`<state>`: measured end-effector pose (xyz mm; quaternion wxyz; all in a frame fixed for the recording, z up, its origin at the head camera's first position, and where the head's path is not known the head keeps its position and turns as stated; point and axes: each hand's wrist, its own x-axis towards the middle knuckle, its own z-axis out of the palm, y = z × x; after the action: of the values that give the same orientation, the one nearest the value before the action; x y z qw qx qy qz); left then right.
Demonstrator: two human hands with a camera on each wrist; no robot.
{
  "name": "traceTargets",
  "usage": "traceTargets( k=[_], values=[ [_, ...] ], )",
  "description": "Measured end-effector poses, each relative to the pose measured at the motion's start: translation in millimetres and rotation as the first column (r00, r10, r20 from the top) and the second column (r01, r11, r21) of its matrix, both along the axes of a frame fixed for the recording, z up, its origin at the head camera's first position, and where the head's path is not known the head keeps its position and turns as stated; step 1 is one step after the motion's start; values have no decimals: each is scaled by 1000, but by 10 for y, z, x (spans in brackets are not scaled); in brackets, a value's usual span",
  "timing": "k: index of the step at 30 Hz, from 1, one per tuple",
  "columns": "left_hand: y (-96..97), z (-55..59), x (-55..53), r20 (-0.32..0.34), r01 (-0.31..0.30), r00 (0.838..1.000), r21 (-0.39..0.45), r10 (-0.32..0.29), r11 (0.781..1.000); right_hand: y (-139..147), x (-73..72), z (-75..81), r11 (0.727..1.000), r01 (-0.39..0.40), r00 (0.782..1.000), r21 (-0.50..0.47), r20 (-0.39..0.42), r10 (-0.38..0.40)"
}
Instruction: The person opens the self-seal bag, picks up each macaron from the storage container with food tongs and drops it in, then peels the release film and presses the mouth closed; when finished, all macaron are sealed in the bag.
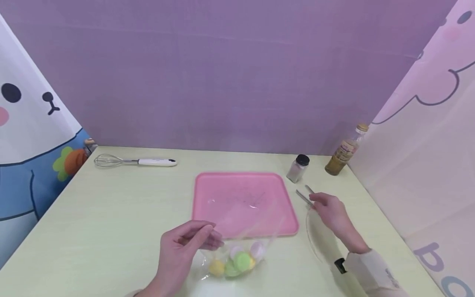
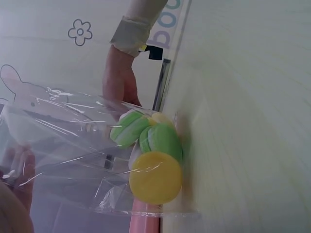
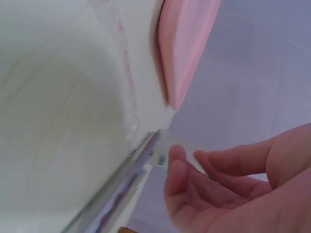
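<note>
My left hand [image 1: 182, 251] pinches the upper part of a clear plastic bag [image 2: 73, 160] between thumb and fingers. Macarons lie at the bottom of the bag: green [image 1: 243, 261], yellow [image 2: 155, 177] and pale lilac [image 1: 257, 250]. The bag's base rests on the table in front of the pink tray [image 1: 293, 225]. On the right, my right hand [image 1: 332, 214] hovers over metal tongs [image 1: 303, 198], fingers loosely bent, with a gap between thumb and fingertips in the right wrist view. A thin clear strip [image 3: 127, 73] with pink print curves on the table beside the tongs.
Behind the tongs stand a small jar with a black lid [image 1: 298, 168] and an oil-like bottle [image 1: 344, 152]. A whisk [image 1: 148, 162] lies at the back left. A purple backdrop [image 1: 237, 82] rises behind the table, with printed curtains at both sides.
</note>
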<state>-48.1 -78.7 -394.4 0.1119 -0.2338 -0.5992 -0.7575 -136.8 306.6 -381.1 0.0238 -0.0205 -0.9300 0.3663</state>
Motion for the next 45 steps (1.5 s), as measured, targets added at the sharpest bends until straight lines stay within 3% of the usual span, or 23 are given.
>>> traceTargets(
  k=[4, 7, 9, 11, 14, 16, 23, 31, 39, 45],
  values=[
    [-9, -1, -9, 1, -35, 999, -12, 35, 999, -169, 63, 89, 993, -96, 988, -68, -124, 87],
    [-14, 0, -16, 18, -66, 998, -14, 66, 998, -319, 138, 166, 949, -278, 947, -152, -209, 244],
    [-17, 3, -21, 33, -89, 995, -20, 90, 996, -408, 202, 211, 885, -419, 895, -203, -259, 364],
    [-23, 1, -25, 62, -107, 992, -20, 108, 994, -486, 254, 237, 801, -546, 829, -246, -299, 473],
    [-34, -7, -38, 84, -130, 988, -25, 132, 991, -602, 284, 257, 699, -659, 748, -276, -338, 572],
    [-40, -17, -49, 92, -134, 986, -25, 136, 991, -669, 277, 262, 685, -680, 727, -261, -354, 588],
    [-36, -42, -71, 91, -132, 987, -21, 133, 991, -870, 218, 316, 717, -652, 746, -246, -381, 547],
    [-30, -26, -96, 67, -133, 989, -26, 134, 991, -986, 148, 327, 799, -548, 820, -248, -346, 456],
    [-53, -18, -153, 72, -187, 980, -4, 187, 982, -952, 111, 301, 812, -513, 844, -277, -334, 420],
    [-80, -15, -181, 69, -212, 975, -11, 212, 977, -927, 95, 306, 800, -512, 848, -312, -333, 412]
  ],
)
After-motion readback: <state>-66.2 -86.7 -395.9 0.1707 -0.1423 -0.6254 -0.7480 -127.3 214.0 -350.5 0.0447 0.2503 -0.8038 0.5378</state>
